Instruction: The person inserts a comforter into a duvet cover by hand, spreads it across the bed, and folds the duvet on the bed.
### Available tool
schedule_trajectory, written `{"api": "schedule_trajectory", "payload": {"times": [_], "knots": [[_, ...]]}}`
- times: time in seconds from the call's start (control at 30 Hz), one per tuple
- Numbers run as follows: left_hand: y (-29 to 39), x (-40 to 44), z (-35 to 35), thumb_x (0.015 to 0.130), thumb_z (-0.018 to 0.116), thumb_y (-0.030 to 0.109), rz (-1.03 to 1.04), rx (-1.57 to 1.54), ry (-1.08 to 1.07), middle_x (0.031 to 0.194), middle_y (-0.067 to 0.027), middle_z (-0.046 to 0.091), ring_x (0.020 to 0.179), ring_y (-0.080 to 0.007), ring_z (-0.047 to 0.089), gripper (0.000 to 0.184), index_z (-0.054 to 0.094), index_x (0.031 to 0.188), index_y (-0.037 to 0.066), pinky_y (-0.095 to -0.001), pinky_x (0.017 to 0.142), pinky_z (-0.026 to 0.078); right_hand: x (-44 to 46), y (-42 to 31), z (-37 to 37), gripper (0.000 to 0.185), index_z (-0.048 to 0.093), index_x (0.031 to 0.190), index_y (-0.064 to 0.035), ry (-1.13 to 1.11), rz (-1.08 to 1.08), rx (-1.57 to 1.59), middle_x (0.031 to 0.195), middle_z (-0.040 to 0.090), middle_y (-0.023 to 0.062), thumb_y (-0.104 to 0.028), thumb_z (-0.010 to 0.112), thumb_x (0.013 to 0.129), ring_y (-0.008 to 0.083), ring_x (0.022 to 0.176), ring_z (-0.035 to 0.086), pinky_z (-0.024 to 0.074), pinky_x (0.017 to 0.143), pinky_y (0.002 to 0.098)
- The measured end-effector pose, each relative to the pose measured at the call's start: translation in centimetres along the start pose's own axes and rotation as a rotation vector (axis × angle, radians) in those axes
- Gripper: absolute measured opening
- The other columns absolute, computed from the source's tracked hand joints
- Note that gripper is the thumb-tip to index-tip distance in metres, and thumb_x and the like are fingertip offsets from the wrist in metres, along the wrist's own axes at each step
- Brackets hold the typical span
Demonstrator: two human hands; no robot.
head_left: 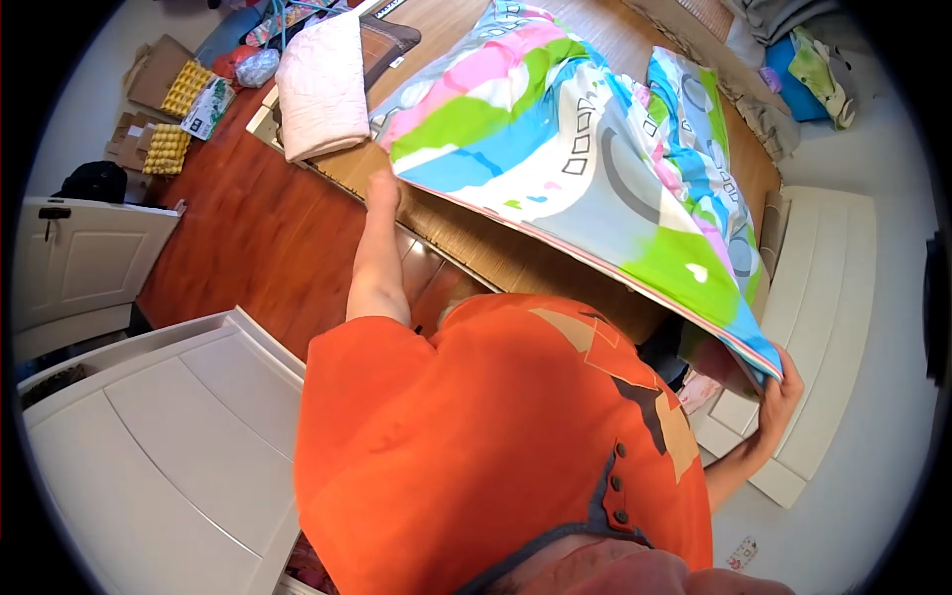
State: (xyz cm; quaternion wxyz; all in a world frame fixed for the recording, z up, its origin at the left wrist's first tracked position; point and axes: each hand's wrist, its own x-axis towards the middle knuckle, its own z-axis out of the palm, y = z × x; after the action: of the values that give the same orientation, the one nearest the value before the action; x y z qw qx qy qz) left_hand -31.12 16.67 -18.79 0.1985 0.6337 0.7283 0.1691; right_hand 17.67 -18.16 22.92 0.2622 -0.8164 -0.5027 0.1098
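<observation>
A large patterned cloth [565,149] in white, green, blue and pink lies over the bed, its near edge pulled straight between my two hands. My left hand [383,190] is at the cloth's left corner, its fingers closed on it. At the right corner, my right hand [781,389] grips the striped hem with fingers wrapped round it. The far part of the cloth is bunched in folds. A folded pale pink quilt [323,89] rests on the bed's edge just left of my left hand.
The bed's white headboard [818,307] stands at the right. A white cabinet [188,436] is at the lower left, with a white door [89,260] above it. Cardboard and yellow egg trays [166,149] lie on the floor at the upper left. A brown pillow [385,45] lies behind the quilt.
</observation>
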Motion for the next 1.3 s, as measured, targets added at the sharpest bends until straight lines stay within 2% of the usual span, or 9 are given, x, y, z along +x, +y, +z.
{"api": "schedule_trajectory", "payload": {"times": [0.13, 0.23, 0.33, 0.5, 0.73, 0.87, 0.93, 1.17, 1.3], "knots": [[-0.4, 0.9, 0.9, 0.078, 0.053, 0.016, -0.192, -0.075, 0.124, 0.083, -0.0238, 0.061, 0.079, -0.0403, 0.059, 0.018, 0.06, 0.083, 0.001, -0.0467, 0.071, 0.047, -0.6, -1.2, -2.1, 0.028, 0.059, 0.099, 0.0058, 0.053, 0.038, 0.064, 0.089, 0.062, 0.0097, 0.0, 0.043, 0.077, 0.0149, 0.086, 0.056, 0.0423, 0.081, 0.027], [4.3, -0.5, 4.9, 0.083, 0.037, 0.061, -1.252, -1.102, -0.182, 0.114, -0.0154, 0.055, 0.103, -0.032, 0.052, 0.065, 0.05, 0.115, 0.006, -0.0508, 0.074, 0.045, -0.6, -2.2, -1.2, 0.026, 0.059, 0.099, 0.0061, 0.035, 0.061, 0.104, 0.087, 0.062, 0.0079, 0.0, 0.044, 0.077, 0.014, 0.084, 0.055, 0.0425, 0.079, 0.0265], [7.2, -3.1, 13.3, 0.084, 0.018, 0.067, -0.645, -2.112, -0.449, 0.129, -0.0074, 0.045, 0.117, -0.0285, 0.043, 0.077, 0.038, 0.129, 0.009, -0.0446, 0.095, 0.039, -0.5, -2.0, -0.5, 0.025, 0.059, 0.098, 0.0059, 0.03, 0.067, 0.119, 0.085, 0.062, 0.0073, 0.001, 0.046, 0.077, 0.0135, 0.081, 0.055, 0.0428, 0.077, 0.0258], [10.8, 2.4, 15.1, 0.08, 0.054, 0.002, -0.854, -1.884, -0.6, 0.115, -0.0206, 0.052, 0.102, -0.0348, 0.053, 0.041, 0.042, 0.119, -0.004, -0.0464, 0.088, 0.046, -1.8, -2.6, -2.4, 0.023, 0.06, 0.095, 0.0052, 0.055, 0.048, 0.089, 0.081, 0.062, 0.0076, 0.0, 0.048, 0.076, 0.0126, 0.078, 0.055, 0.0434, 0.073, 0.0254], [9.9, 4.9, 8.6, 0.081, 0.048, 0.004, -0.575, -1.736, -0.35, 0.116, -0.0211, 0.051, 0.103, -0.0326, 0.054, 0.037, 0.045, 0.116, -0.005, -0.0445, 0.089, 0.045, -4.4, 6.6, 1.6, 0.035, 0.061, 0.091, 0.0025, -0.352, 0.145, -0.058, 0.076, 0.063, 0.009, -0.013, 0.071, 0.062, 0.0194, 0.073, 0.059, 0.0459, 0.071, 0.0316], [14.9, 8.3, -7.4, 0.079, 0.056, 0.022, 0.38, -0.61, 0.132, 0.092, -0.0118, 0.059, 0.082, -0.0251, 0.057, 0.027, 0.056, 0.096, 0.002, -0.0343, 0.075, 0.048, -4.4, 11.3, 6.8, 0.032, 0.06, 0.095, 0.0018, -0.613, 0.19, -0.102, 0.084, 0.062, 0.0136, -0.008, 0.065, 0.065, 0.0281, 0.08, 0.059, 0.0449, 0.076, 0.0324], [19.4, 10.9, -18.4, 0.079, 0.043, 0.024, -0.145, -1.966, -0.129, 0.092, -0.0149, 0.057, 0.082, -0.0274, 0.056, 0.031, 0.054, 0.095, -0.001, -0.0396, 0.074, 0.05, -3.2, 10.7, 7.4, 0.032, 0.059, 0.096, 0.0012, -0.587, 0.141, -0.083, 0.086, 0.061, 0.0159, -0.004, 0.061, 0.065, 0.0298, 0.082, 0.058, 0.0445, 0.076, 0.0331], [19.5, -2.8, -33.0, 0.083, 0.043, 0.057, 0.419, -1.827, 0.214, 0.121, -0.0135, 0.048, 0.111, -0.0288, 0.046, 0.068, 0.041, 0.124, 0.004, -0.0405, 0.096, 0.037, -4.0, 12.6, 13.0, 0.039, 0.056, 0.099, 0.0022, -0.512, -0.011, 0.393, 0.086, 0.059, 0.022, 0.006, 0.04, 0.064, 0.0345, 0.086, 0.055, 0.0426, 0.077, 0.0366], [1.4, -0.3, -19.5, 0.083, 0.059, 0.035, -0.352, -1.227, -0.19, 0.121, -0.0116, 0.05, 0.106, -0.0249, 0.051, 0.058, 0.041, 0.126, 0.001, -0.0387, 0.091, 0.042, -3.3, 15.0, 14.2, 0.027, 0.057, 0.094, 0.003, -0.429, 0.023, 0.437, 0.085, 0.059, 0.0208, -0.001, 0.044, 0.071, 0.0321, 0.08, 0.056, 0.0427, 0.072, 0.0329]]}}
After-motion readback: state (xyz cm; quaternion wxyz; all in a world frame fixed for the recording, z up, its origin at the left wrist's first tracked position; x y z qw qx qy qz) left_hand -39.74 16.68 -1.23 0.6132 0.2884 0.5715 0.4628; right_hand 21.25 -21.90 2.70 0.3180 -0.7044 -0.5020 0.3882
